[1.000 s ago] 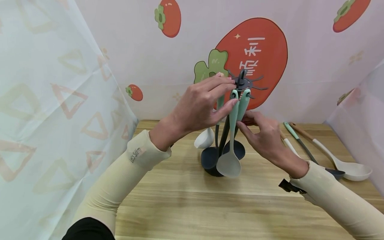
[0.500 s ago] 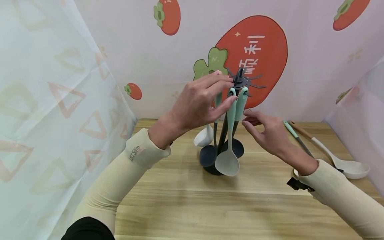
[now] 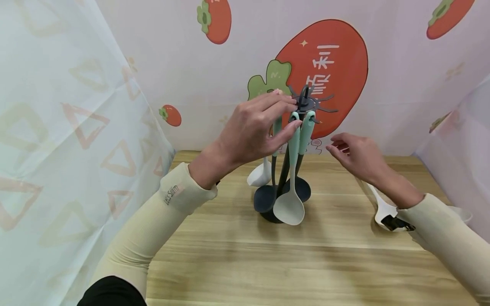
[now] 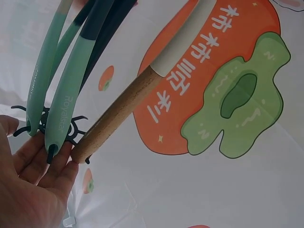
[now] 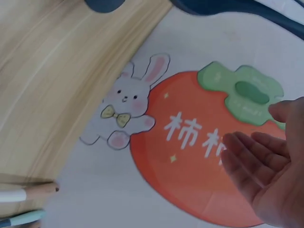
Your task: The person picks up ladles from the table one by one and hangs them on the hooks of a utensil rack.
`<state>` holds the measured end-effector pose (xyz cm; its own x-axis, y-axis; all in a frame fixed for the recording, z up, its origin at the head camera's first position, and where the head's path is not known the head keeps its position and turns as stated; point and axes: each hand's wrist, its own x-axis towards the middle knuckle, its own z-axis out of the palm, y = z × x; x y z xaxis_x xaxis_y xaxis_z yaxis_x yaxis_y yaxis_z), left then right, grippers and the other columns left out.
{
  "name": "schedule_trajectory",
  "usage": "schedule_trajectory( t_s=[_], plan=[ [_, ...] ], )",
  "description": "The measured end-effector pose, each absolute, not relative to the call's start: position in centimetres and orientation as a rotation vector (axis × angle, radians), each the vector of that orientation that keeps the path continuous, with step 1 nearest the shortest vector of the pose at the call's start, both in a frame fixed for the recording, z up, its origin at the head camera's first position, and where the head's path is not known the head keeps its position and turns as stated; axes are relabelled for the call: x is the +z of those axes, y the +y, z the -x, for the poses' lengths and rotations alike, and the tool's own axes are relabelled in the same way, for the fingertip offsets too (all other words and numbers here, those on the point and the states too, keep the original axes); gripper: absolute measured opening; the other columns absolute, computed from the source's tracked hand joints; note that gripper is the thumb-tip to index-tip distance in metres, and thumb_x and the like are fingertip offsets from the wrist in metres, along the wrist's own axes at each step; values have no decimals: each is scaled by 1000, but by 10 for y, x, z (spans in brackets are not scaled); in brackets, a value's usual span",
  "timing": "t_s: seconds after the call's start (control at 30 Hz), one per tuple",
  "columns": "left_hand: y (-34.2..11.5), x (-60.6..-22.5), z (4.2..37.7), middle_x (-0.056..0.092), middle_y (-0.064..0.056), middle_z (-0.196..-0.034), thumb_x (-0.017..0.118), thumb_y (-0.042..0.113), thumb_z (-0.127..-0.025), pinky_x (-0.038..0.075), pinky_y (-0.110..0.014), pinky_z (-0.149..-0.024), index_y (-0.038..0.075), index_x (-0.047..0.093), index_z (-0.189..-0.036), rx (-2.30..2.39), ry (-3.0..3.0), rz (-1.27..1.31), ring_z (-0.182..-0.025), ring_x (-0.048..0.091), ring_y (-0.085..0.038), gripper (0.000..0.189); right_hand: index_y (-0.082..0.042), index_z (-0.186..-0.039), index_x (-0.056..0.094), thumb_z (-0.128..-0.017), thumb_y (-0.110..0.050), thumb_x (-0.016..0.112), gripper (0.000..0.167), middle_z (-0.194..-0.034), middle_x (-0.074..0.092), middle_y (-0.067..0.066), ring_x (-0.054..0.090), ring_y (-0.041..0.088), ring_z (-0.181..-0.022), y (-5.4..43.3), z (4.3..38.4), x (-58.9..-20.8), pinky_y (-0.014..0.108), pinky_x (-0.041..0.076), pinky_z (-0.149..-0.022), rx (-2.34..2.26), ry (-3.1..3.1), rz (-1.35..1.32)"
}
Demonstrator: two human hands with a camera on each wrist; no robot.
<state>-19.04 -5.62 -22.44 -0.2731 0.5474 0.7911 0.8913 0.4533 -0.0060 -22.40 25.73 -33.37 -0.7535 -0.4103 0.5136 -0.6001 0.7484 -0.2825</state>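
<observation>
A dark utensil rack point(image 3: 306, 104) with hooks around its top stands on the table. Mint-handled utensils hang from it: a beige ladle point(image 3: 289, 208) in front, a dark-headed one point(image 3: 264, 198) at left and another dark one point(image 3: 300, 189) behind. A white ladle point(image 3: 260, 174) hangs at the back left; its wooden handle point(image 4: 118, 114) shows in the left wrist view. My left hand point(image 3: 256, 127) touches the rack's top, its extended fingers along the hooks and handle ends, thumb beside the beige ladle's handle. To the right of the rack, my right hand point(image 3: 361, 157) holds nothing, fingers loosely bent.
On the wooden table point(image 3: 237, 263), a white utensil point(image 3: 384, 208) lies right of the rack, partly under my right sleeve. Another pale bowl-shaped head point(image 3: 464, 214) sticks out beyond that sleeve. A printed cloth point(image 3: 191, 76) encloses the back and sides.
My right hand has let go of the mint handle on the rack's right side and moved away to the right. My left hand stays at the rack's top.
</observation>
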Motion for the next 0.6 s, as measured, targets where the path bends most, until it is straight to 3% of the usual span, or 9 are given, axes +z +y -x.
schedule_trajectory(
  t_s=[0.3, 0.6],
  plan=[
    [-57, -226, 190, 77, -16, -117, 69, 20, -101, 40, -30, -121, -3, 78, -113, -599, -1983, 1211, -115, 74, -28, 27, 7, -108, 73, -98, -14, 75, 24, -98, 77, 25, 76, 41, -90, 290, 247, -345, 60, 59, -79, 516, -2734, -610],
    [-56, -226, 190, 77, -16, -118, 69, 18, -101, 39, -30, -121, -3, 78, -112, -612, -1976, 1220, -115, 74, -28, 25, 13, -112, 69, -100, -15, 71, 30, -102, 75, 31, 73, 45, -92, 316, 266, -351, 61, 57, -80, 461, -2878, -534]
  ],
)
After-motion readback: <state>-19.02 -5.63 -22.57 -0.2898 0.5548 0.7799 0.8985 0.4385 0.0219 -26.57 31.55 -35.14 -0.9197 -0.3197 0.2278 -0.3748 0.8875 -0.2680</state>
